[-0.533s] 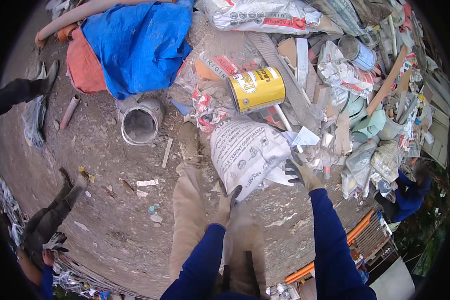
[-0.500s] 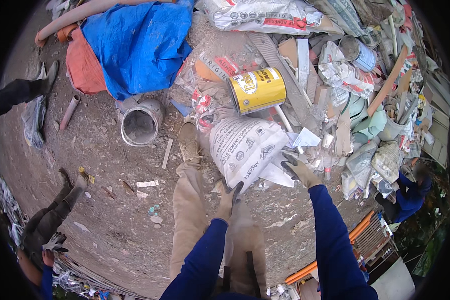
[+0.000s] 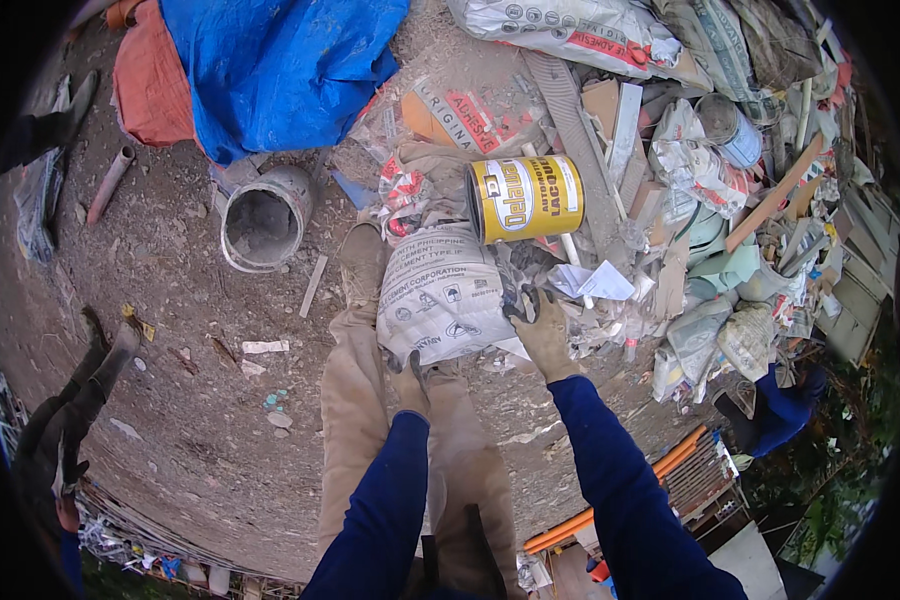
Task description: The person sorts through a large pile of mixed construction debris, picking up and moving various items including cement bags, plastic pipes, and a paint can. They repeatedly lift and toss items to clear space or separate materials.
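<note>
A white printed cement sack [image 3: 440,295], bulging, lies in front of me over my legs. At its lower edge is my left hand [image 3: 408,386], gloved, with fingers and thumb closed on the sack. My right hand [image 3: 544,338], also gloved, grips the sack's right edge with curled fingers. Just beyond the sack a yellow metal can [image 3: 527,198] rests on its side, its dark open end facing left. A crumpled red and white plastic bag [image 3: 402,190] touches the sack's far side. White paper scraps [image 3: 598,282] lie to the right of the can's lower side.
To the left stands a mortar-crusted bucket [image 3: 263,228]. A blue tarp [image 3: 270,70] covers something beyond it. Heaped scrap boards and sacks fill the right, with a white-blue can [image 3: 735,135] among them. Other people are at the left [image 3: 65,420] and far right [image 3: 775,410].
The sack has shifted left and looks fuller. My right hand, spread beside it before, has moved onto its right edge. My left hand moved left along with the sack. The view has shifted slightly.
</note>
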Tool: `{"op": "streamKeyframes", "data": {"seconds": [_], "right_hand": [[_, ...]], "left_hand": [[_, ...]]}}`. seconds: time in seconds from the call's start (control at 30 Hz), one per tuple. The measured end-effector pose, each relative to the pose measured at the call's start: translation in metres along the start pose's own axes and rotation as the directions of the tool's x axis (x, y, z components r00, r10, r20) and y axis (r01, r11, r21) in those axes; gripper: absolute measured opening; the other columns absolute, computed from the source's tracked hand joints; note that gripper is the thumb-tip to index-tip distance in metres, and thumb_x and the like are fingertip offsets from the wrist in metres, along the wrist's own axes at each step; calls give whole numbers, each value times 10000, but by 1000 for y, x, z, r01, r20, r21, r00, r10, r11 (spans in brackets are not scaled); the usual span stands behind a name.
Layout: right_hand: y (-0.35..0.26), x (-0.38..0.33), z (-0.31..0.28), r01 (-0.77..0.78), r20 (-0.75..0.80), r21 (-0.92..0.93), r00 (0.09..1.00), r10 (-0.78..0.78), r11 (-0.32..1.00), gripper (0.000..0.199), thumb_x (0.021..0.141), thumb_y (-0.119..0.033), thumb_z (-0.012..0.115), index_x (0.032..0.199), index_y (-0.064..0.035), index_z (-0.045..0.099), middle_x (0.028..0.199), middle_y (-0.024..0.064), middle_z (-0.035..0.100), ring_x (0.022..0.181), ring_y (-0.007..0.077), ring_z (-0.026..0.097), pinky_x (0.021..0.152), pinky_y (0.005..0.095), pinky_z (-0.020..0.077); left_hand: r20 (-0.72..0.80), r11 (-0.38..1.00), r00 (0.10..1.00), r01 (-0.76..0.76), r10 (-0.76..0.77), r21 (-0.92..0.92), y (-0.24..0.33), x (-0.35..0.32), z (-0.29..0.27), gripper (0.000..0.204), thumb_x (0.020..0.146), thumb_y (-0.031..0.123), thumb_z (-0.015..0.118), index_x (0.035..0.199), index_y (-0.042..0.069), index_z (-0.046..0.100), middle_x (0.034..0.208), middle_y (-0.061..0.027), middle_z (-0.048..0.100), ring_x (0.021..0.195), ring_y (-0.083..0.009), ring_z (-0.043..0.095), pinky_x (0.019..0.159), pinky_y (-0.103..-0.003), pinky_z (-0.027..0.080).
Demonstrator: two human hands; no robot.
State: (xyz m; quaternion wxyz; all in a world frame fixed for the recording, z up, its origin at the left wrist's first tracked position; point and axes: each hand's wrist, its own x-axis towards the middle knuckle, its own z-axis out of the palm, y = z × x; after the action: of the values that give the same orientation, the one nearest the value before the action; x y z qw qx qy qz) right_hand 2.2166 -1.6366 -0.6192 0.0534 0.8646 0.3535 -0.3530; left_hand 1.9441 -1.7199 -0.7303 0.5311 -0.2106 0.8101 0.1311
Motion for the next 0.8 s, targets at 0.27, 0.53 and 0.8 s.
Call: {"op": "streamKeyframes", "data": {"seconds": [0.27,0.53,0.8], "right_hand": [[-26,-54,38,101,-166,119,983,-80,988,557,809,-206,792,1275,14,580,1234,245,597,1183,441,550,1014,526,465],[-27,-87,54,107,-80,-68,990,-112,992,702,843,-372,766,1406,-35,519,1355,236,541,1234,413,528,1037,551,437],[-50,-41,77,-25,-55,14,998,26,1000,629,781,-364,847,1216,10,588,1176,210,653,1142,380,627,976,507,475]], "left_hand": [[161,957,945,-271,285,-104,7,18,0,485,955,83,693,1414,78,539,1249,-34,646,1035,-167,643,823,-322,538],[172,962,951,-238,258,-132,15,57,-17,585,950,47,690,1489,38,462,1444,-91,556,1236,-246,594,1033,-370,524],[148,953,941,-300,304,-46,7,74,-18,535,991,304,700,1445,76,535,1370,-70,615,1192,-226,617,956,-385,536]]}}
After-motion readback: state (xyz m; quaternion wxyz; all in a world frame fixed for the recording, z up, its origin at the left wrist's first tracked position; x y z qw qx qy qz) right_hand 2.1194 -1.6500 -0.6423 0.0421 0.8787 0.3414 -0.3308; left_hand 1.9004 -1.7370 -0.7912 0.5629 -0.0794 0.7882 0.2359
